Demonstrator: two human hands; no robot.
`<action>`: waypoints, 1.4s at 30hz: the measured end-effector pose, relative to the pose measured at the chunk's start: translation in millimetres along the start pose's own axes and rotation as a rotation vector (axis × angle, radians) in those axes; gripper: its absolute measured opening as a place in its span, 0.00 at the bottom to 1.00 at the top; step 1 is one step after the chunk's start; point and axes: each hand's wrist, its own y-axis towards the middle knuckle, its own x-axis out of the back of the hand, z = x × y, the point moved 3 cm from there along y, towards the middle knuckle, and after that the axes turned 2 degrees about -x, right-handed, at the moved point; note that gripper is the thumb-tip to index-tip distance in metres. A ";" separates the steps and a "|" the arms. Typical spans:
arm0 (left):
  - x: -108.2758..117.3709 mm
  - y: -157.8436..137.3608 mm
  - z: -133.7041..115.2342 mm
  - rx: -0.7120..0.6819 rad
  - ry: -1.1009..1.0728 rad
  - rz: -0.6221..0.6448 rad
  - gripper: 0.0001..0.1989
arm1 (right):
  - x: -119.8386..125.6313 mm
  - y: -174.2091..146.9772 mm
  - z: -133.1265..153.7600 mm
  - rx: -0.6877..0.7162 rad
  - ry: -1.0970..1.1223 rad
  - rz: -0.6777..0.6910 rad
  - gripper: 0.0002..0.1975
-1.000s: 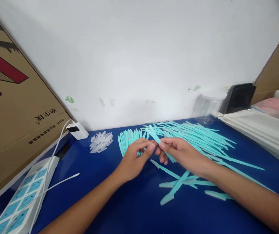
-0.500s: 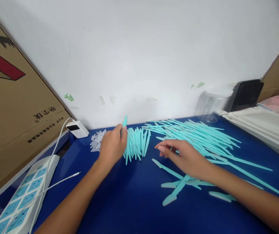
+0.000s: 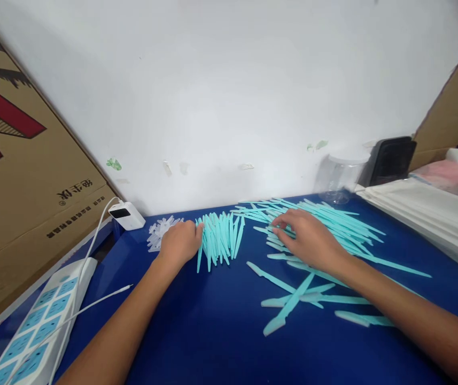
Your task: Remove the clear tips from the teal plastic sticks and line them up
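My left hand (image 3: 180, 243) is closed at the left end of a row of turquoise eyebrow razors (image 3: 220, 238). Its curled fingertips are hidden behind the hand, so I cannot make out what is in them; one razor lies just under the thumb. Small clear plastic caps (image 3: 157, 232) are heaped left of that hand. Over a larger pile of razors (image 3: 344, 227), my right hand (image 3: 307, 238) has thumb and forefinger closed around the end of one razor. Several loose razors (image 3: 288, 310) lie crossed below the right wrist.
A white power strip (image 3: 32, 321) with a cable (image 3: 104, 295) lies at the left, beside a cardboard box (image 3: 44, 182). A small white device (image 3: 127, 215) stands near the wall. At the right are a clear jar (image 3: 341, 176), a black object (image 3: 393, 158) and white trays (image 3: 425, 208).
My left hand has lowered from above the razor row to its left end; the upright razor it held no longer shows. My right hand has moved up onto the larger pile.
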 end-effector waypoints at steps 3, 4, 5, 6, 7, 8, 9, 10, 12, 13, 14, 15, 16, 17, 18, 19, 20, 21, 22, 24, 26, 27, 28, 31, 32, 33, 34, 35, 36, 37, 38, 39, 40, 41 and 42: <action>1.8 -0.9 1.3 0.008 0.030 -0.015 0.31 | -4.8 -0.4 -9.3 0.009 -0.070 0.056 0.19; 2.0 -1.3 1.5 0.012 0.037 -0.016 0.31 | -6.8 -1.0 -11.0 0.010 -0.075 0.081 0.19; 2.1 -1.8 1.7 0.015 0.044 -0.015 0.31 | -8.6 -1.4 -12.1 0.010 -0.075 0.107 0.19; 2.0 -2.2 1.8 0.019 0.049 -0.015 0.31 | -9.9 -1.7 -12.7 0.010 -0.073 0.128 0.18; 1.9 -2.5 1.8 0.022 0.055 -0.014 0.31 | -10.5 -1.7 -12.8 0.012 -0.071 0.147 0.16; 1.8 -2.9 1.7 0.024 0.060 -0.013 0.31 | -10.5 -1.5 -12.6 0.016 -0.070 0.162 0.16; 1.7 -3.1 1.5 0.024 0.063 -0.015 0.31 | -9.9 -1.0 -12.1 0.021 -0.073 0.172 0.15; 1.8 -3.4 1.3 0.021 0.064 -0.019 0.31 | -8.9 -0.4 -11.7 0.024 -0.081 0.185 0.14; 2.8 -4.0 0.7 0.018 0.065 -0.040 0.30 | -6.8 0.9 -10.5 0.034 -0.115 0.216 0.13; 3.9 -4.4 0.3 0.018 0.066 -0.059 0.29 | -5.7 1.6 -9.8 0.038 -0.139 0.226 0.12; 5.3 -4.9 -0.3 0.017 0.067 -0.084 0.29 | -4.8 2.2 -8.9 0.045 -0.165 0.230 0.12; 6.8 -5.5 -1.3 0.013 0.064 -0.112 0.28 | -4.0 2.8 -7.7 0.056 -0.190 0.225 0.12; 8.5 -6.2 -2.7 0.004 0.058 -0.146 0.27 | -3.1 3.3 -6.1 0.072 -0.211 0.204 0.13; 10.3 -7.1 -4.6 -0.012 0.043 -0.188 0.26 | -2.0 3.8 -3.9 0.092 -0.225 0.171 0.14; 11.8 -8.2 -7.1 -0.038 0.017 -0.233 0.25 | -0.8 4.1 -1.2 0.118 -0.232 0.133 0.15; 13.1 -9.7 -10.3 -0.075 -0.021 -0.280 0.23 | 0.5 4.0 2.1 0.148 -0.223 0.095 0.15; 14.1 -11.6 -14.3 -0.127 -0.072 -0.327 0.22 | 2.1 3.7 5.7 0.173 -0.197 0.059 0.15; 14.6 -14.2 -19.2 -0.196 -0.134 -0.366 0.21 | 3.9 3.1 9.4 0.191 -0.154 0.032 0.15; 14.9 -17.5 -24.8 -0.275 -0.202 -0.397 0.20 | 5.6 2.1 13.1 0.202 -0.100 0.017 0.15; 14.9 -26.7 -37.5 -0.448 -0.330 -0.420 0.19 | 8.5 -1.0 20.7 0.224 0.012 0.017 0.14; 14.5 -38.1 -50.8 -0.597 -0.428 -0.393 0.18 | 9.3 -5.6 28.6 0.270 0.098 0.053 0.14; 14.1 -43.9 -57.1 -0.653 -0.468 -0.363 0.17 | 8.5 -8.4 32.6 0.301 0.131 0.085 0.13; 13.4 -49.3 -63.0 -0.699 -0.503 -0.326 0.17 | 6.9 -11.4 36.1 0.327 0.158 0.123 0.13; 10.7 -60.9 -75.5 -0.787 -0.590 -0.226 0.15 | -0.8 -20.2 43.6 0.348 0.218 0.230 0.11; 9.6 -62.6 -77.5 -0.796 -0.623 -0.202 0.15 | -3.7 -22.8 44.9 0.335 0.232 0.256 0.10; 8.5 -63.3 -78.5 -0.797 -0.656 -0.180 0.15 | -6.3 -25.2 45.9 0.318 0.247 0.277 0.09; 7.5 -63.4 -78.8 -0.794 -0.686 -0.163 0.14 | -8.5 -27.3 46.6 0.296 0.263 0.293 0.09; 6.6 -63.2 -78.7 -0.794 -0.711 -0.149 0.14 | -10.0 -29.1 47.1 0.272 0.282 0.306 0.09; 6.1 -63.1 -78.6 -0.801 -0.724 -0.143 0.15 | -10.8 -30.7 47.6 0.250 0.303 0.315 0.10; 5.9 -63.3 -78.7 -0.817 -0.725 -0.147 0.15 | -10.9 -32.0 48.3 0.231 0.328 0.321 0.12; 6.0 -63.9 -79.1 -0.838 -0.722 -0.157 0.15 | -10.6 -33.0 49.2 0.218 0.356 0.330 0.14; 6.1 -64.6 -79.7 -0.857 -0.722 -0.169 0.16 | -9.9 -33.9 50.3 0.209 0.382 0.344 0.16; 6.1 -65.4 -80.5 -0.868 -0.729 -0.174 0.16 | -9.1 -34.5 51.5 0.203 0.407 0.356 0.18; 5.9 -65.9 -81.2 -0.868 -0.743 -0.171 0.17 | -8.3 -34.9 52.6 0.199 0.425 0.367 0.19; 5.5 -66.0 -81.8 -0.861 -0.762 -0.159 0.17 | -7.6 -34.8 53.4 0.194 0.437 0.376 0.20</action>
